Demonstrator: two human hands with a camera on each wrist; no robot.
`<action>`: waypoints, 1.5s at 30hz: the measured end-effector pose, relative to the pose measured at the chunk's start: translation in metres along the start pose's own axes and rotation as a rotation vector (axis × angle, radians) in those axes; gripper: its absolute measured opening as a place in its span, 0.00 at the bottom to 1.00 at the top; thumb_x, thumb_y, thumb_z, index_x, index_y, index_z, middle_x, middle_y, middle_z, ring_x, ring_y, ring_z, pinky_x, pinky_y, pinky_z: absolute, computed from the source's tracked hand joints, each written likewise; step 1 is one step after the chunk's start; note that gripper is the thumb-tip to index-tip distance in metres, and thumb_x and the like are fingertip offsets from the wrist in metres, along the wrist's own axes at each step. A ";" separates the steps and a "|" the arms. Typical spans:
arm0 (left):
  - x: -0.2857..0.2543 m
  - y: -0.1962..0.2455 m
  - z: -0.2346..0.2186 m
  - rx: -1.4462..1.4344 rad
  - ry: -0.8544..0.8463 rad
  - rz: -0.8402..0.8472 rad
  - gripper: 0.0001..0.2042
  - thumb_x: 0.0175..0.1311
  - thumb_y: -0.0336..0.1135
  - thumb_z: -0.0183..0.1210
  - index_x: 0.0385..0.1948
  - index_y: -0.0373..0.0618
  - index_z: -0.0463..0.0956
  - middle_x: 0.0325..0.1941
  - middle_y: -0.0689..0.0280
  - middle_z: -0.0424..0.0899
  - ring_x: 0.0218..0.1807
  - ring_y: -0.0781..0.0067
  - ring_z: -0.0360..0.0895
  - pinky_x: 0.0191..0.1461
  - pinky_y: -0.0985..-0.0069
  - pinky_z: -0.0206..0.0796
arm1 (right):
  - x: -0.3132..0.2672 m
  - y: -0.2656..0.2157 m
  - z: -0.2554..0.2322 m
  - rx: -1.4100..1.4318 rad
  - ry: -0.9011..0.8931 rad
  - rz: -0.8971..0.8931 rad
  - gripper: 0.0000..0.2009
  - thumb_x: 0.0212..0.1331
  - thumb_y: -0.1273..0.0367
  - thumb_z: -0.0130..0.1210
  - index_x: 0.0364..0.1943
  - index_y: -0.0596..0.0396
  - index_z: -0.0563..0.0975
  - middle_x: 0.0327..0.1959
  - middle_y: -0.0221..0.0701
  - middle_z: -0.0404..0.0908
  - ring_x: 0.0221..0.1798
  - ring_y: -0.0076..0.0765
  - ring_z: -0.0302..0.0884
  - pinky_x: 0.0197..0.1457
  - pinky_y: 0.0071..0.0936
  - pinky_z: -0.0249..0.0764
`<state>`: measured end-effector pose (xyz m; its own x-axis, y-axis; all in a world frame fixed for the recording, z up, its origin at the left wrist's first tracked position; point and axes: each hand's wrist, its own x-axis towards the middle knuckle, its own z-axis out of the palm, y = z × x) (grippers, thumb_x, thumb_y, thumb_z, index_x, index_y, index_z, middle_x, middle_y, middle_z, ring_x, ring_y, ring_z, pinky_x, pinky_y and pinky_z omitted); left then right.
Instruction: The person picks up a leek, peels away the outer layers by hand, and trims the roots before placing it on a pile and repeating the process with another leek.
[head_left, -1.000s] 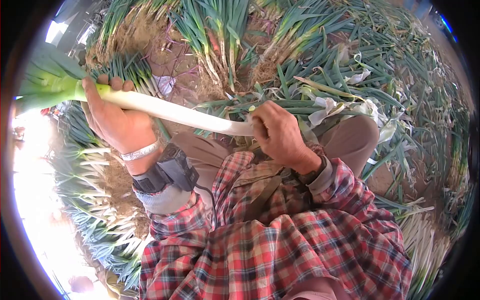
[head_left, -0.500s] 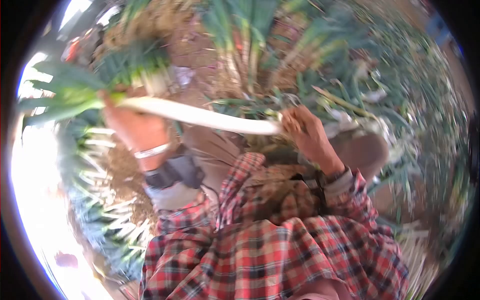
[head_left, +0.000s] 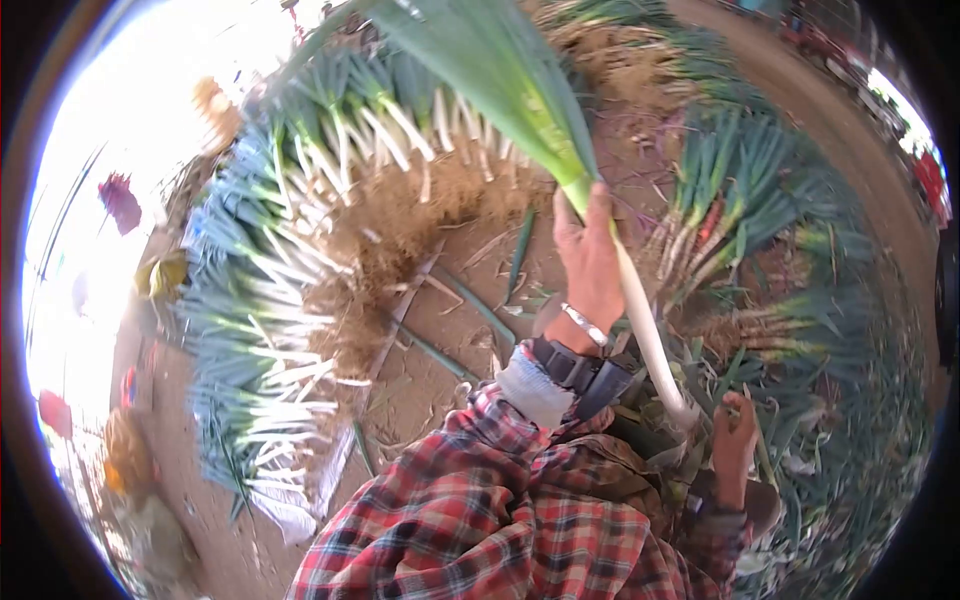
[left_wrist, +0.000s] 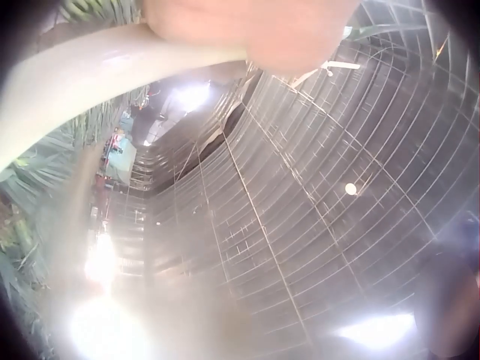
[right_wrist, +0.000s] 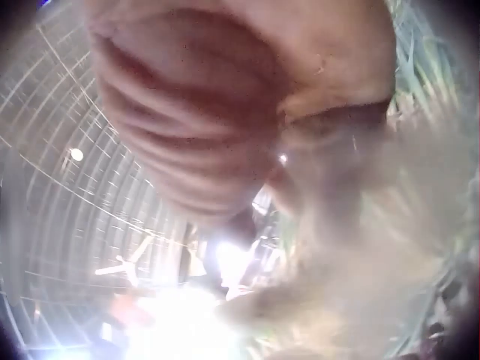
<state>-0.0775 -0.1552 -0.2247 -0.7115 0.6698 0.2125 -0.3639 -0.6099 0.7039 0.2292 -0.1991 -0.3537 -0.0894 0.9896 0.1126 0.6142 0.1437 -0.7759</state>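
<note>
A long leek (head_left: 643,318) with a white stalk and broad green leaves hangs from my left hand (head_left: 590,260), its leaves up and root end down. My left fingers wrap the stalk just below the leaves. In the left wrist view, the pale stalk (left_wrist: 82,71) passes beside that hand. My right hand (head_left: 735,440) is a little right of the lower end of the leek, apart from it, with fingers curled and thumb near the fingertip. The right wrist view shows its folded palm (right_wrist: 195,112) close up; nothing shows between its fingers.
Trimmed leeks (head_left: 300,345) lie in a curved row on the soil at left, white ends inward. Rooted leek bunches (head_left: 715,190) lie at right, near loose leaves (head_left: 830,440). Cut green pieces (head_left: 435,350) lie on the soil, and a yellow bag (head_left: 125,450) sits at far left.
The view has swung left to the row of leeks. My left hand has tilted the leek from level to nearly upright. My right hand has come off its root end.
</note>
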 end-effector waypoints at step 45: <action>0.069 -0.008 -0.066 -0.014 -0.371 -0.406 0.09 0.68 0.30 0.52 0.47 0.45 0.72 0.40 0.72 0.76 0.35 0.81 0.68 0.42 0.79 0.64 | 0.047 -0.025 0.096 0.112 -0.378 0.007 0.16 0.56 0.63 0.59 0.42 0.62 0.76 0.34 0.44 0.81 0.40 0.50 0.80 0.42 0.40 0.74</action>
<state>-0.1635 -0.1320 -0.2606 -0.2534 0.9553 0.1525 -0.5749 -0.2755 0.7704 0.1342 -0.1559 -0.3885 -0.3807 0.9177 -0.1134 0.5281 0.1151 -0.8413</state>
